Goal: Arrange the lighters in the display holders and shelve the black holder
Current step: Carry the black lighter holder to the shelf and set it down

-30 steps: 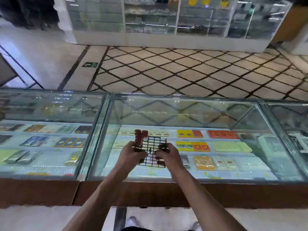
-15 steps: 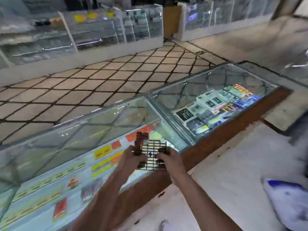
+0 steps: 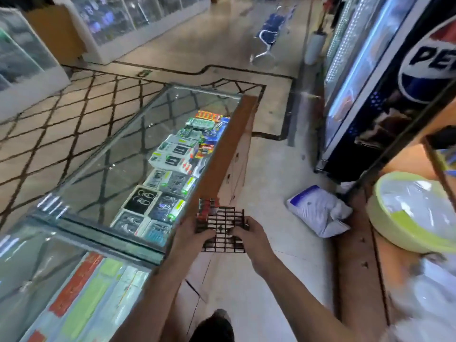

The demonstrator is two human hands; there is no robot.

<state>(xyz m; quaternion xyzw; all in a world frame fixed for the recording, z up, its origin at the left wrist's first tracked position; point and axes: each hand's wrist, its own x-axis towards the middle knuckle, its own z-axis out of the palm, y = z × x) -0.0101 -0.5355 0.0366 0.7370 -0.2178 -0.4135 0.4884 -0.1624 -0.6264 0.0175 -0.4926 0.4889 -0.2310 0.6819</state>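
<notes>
While both hands carry it in front of the body, the black holder point(image 3: 223, 229) hangs roughly level in the air, just beside the wooden edge of the glass counter point(image 3: 138, 154) and above the pale floor point(image 3: 266, 169). The left hand point(image 3: 190, 236) grips its left side with fingers curled under the grid; the right hand point(image 3: 254, 236) grips the right side likewise, and both thumbs lie on top. A few red lighters point(image 3: 206, 209) stand in the holder's far left corner. Boxed goods point(image 3: 172, 154) lie under the counter's glass. A white bag point(image 3: 318, 213) lies on the floor to the right, near a drinks cooler point(image 3: 385, 99), and a green basin point(image 3: 394, 233) sits on a wooden shelf point(image 3: 355, 255)
</notes>
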